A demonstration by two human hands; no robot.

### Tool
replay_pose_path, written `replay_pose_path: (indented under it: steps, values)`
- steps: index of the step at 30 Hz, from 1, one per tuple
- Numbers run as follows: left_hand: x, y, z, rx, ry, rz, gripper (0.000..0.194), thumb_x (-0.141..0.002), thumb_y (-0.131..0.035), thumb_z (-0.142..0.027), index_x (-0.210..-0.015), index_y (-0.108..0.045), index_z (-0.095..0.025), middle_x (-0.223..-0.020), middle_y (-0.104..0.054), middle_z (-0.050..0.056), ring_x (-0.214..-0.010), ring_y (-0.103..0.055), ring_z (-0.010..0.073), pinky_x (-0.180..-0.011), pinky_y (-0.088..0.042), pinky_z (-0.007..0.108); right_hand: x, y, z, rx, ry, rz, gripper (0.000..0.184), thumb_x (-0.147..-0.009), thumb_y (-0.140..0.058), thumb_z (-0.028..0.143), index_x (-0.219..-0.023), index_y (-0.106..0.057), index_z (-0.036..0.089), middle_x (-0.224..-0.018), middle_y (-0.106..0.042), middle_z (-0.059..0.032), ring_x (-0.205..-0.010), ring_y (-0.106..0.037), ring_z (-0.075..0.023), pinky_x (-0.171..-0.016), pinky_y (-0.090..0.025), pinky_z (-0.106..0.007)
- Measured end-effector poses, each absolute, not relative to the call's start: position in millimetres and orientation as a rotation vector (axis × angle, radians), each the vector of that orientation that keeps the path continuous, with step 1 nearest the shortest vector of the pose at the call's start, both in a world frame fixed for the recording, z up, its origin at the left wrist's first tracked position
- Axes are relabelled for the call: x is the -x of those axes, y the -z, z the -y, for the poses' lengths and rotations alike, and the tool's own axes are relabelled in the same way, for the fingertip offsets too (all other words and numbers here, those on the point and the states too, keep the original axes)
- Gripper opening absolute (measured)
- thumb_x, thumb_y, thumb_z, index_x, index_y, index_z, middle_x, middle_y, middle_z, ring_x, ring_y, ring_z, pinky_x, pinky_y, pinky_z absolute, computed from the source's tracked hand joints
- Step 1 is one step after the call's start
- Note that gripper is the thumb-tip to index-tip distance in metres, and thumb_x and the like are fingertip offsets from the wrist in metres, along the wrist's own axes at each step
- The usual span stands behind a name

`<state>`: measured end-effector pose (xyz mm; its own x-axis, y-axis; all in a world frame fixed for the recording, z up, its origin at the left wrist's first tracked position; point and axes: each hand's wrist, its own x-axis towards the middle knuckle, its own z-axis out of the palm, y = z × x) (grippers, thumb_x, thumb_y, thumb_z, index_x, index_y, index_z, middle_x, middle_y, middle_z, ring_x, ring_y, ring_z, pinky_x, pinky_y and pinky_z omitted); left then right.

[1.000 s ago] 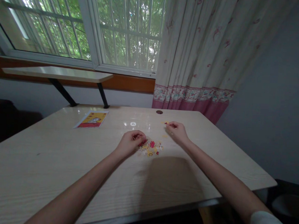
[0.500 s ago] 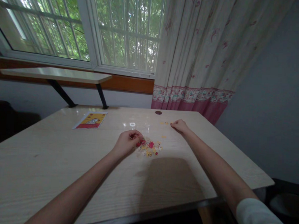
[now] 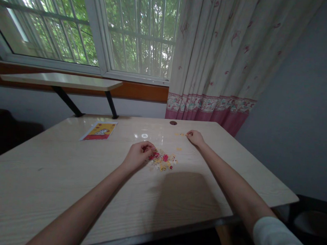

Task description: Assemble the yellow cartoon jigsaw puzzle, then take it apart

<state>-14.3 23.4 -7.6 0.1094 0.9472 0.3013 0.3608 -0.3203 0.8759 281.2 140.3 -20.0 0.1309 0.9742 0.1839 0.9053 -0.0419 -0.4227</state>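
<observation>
Left hand point(image 3: 138, 154): mine, loosely curled at piece pile point(image 3: 165, 158); hold unclear.
Right hand point(image 3: 196, 138): mine, pinching yellow piece point(image 3: 187, 134).
Card point(image 3: 100, 131): flat.

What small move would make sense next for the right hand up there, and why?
Probably a gentle settling of the fingertips, then letting go of anything pinched: the right hand is low at the end of a short row of yellow puzzle pieces. Its grip is too small to make out.

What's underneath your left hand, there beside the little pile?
Red pieces show at the fingertips of the left hand, at the edge of the pile. Whatever lies beneath the palm and curled fingers is covered.
</observation>
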Motion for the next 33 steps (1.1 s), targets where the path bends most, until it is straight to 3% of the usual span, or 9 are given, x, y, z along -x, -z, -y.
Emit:
replay_pose_path:
  steps: [10,16,19,25,33]
  values:
    - [17,3,-23,-1.892,-1.12,-1.396,0.02,-0.073,-0.055,-0.03,-0.074,-0.067,-0.015,-0.063,-0.062,0.003,-0.058,-0.051,0.0134,-0.054,-0.036,0.024,-277,17,-133,1.918,-0.21,1.761,0.027,-0.078,-0.057,0.026,-0.101,-0.068,0.017,-0.089,-0.069,-0.0078,-0.079,-0.061,-0.0154,-0.069,-0.041,-0.024]
    - [19,0,-22,-2.009,-1.073,-1.397,0.023,-0.075,-0.053,-0.031,-0.076,-0.067,-0.014,-0.065,-0.064,0.004,-0.058,-0.052,0.0138,-0.054,-0.037,0.025,-249,5,-80,1.357,-0.315,2.135,0.019,-0.081,-0.055,0.026,-0.088,-0.069,0.016,-0.076,-0.066,-0.0039,-0.066,-0.055,-0.0118,-0.063,-0.039,-0.023]
    - [18,-2,-19,-2.09,-1.014,-1.421,0.024,-0.077,-0.051,-0.032,-0.078,-0.068,-0.014,-0.064,-0.063,0.003,-0.056,-0.05,0.0132,-0.053,-0.035,0.025,-231,2,-49,1.159,-0.361,2.274,0.019,-0.081,-0.057,0.029,-0.085,-0.071,0.016,-0.08,-0.067,-0.0051,-0.073,-0.058,-0.013,-0.068,-0.041,-0.024]
    - [15,-5,-14,-2.25,-0.918,-1.399,0.022,-0.079,-0.05,-0.027,-0.077,-0.068,-0.015,-0.068,-0.065,0.003,-0.058,-0.05,0.0133,-0.057,-0.036,0.025,-208,4,-24,1.033,-0.361,2.383,0.027,-0.08,-0.062,0.038,-0.098,-0.071,0.019,-0.092,-0.068,-0.0071,-0.087,-0.06,-0.0167,-0.081,-0.042,-0.029]
    - [13,-8,-10,-2.281,-0.882,-1.354,0.021,-0.08,-0.051,-0.027,-0.079,-0.068,-0.015,-0.07,-0.066,0.004,-0.059,-0.05,0.013,-0.057,-0.036,0.024,-199,8,-20,1.011,-0.522,2.233,0.011,-0.073,-0.069,0.024,-0.08,-0.07,0.016,-0.081,-0.068,-0.0042,-0.077,-0.058,-0.0138,-0.076,-0.042,-0.027]
